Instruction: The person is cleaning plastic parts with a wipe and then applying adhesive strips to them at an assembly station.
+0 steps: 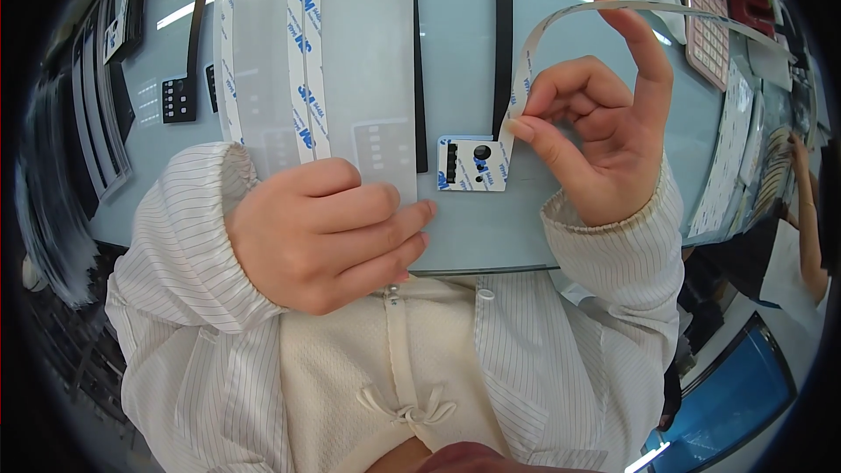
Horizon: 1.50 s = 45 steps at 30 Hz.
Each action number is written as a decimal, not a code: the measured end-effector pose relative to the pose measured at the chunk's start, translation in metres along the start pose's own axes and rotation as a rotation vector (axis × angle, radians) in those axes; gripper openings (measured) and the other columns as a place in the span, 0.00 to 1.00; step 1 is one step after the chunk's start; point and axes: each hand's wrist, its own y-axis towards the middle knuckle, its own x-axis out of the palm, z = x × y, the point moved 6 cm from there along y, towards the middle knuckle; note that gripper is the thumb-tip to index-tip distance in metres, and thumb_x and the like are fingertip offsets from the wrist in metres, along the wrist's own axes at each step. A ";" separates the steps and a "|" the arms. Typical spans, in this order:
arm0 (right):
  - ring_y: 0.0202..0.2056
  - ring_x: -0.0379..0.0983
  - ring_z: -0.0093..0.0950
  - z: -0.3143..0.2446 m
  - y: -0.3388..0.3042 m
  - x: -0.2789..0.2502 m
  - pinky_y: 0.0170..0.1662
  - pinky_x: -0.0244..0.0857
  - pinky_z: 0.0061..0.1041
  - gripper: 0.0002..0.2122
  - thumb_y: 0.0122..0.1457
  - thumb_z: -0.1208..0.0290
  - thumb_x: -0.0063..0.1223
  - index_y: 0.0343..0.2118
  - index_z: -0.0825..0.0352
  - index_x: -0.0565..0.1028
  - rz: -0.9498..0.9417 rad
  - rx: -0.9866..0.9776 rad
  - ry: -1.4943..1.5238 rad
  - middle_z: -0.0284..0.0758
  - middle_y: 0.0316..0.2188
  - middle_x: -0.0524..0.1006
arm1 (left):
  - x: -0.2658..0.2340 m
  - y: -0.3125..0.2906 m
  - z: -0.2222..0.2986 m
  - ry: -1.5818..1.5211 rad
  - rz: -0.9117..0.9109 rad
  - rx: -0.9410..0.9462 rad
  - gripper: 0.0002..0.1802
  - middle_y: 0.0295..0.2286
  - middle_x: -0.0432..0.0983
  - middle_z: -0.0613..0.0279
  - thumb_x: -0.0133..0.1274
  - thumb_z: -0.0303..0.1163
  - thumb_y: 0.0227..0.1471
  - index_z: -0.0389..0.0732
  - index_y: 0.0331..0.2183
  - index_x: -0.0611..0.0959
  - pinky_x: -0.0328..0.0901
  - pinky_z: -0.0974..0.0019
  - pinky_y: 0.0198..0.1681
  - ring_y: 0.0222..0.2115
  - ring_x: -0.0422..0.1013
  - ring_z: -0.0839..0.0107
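A narrow white strip [526,60] with blue print arches above the counter [491,241], pinched between thumb and forefinger of the right hand [604,136], beside a square, holed end piece [464,166]. The left hand [324,232], fingers curled, overlaps a translucent sheet [363,70]; its grip cannot be told. A pink calculator [706,31] lies at upper right.

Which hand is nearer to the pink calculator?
Right. The right hand is below and left of the pink calculator, not touching it; the left hand is much farther left and lower in view.
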 end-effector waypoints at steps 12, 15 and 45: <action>0.34 0.76 0.23 -0.003 0.000 0.001 0.42 0.72 0.22 0.44 0.51 0.88 0.59 0.66 0.61 0.44 0.014 0.076 -0.131 0.38 0.32 0.76 | -0.001 0.000 -0.001 0.005 0.009 -0.004 0.14 0.34 0.80 0.56 0.59 0.33 0.39 0.34 0.29 0.83 0.59 0.70 0.25 0.31 0.70 0.70; 0.34 0.76 0.23 -0.004 0.000 0.001 0.41 0.72 0.21 0.44 0.51 0.88 0.59 0.66 0.61 0.44 0.008 0.063 -0.131 0.38 0.32 0.76 | -0.001 0.000 -0.002 0.008 0.009 -0.002 0.14 0.34 0.80 0.56 0.59 0.34 0.39 0.34 0.29 0.83 0.59 0.70 0.25 0.31 0.70 0.70; 0.33 0.77 0.23 -0.008 0.000 0.004 0.40 0.73 0.21 0.42 0.52 0.89 0.58 0.66 0.63 0.45 -0.028 -0.039 -0.202 0.38 0.31 0.76 | 0.000 -0.001 -0.002 0.015 -0.001 -0.015 0.13 0.35 0.80 0.56 0.59 0.33 0.39 0.34 0.29 0.83 0.60 0.70 0.25 0.32 0.70 0.69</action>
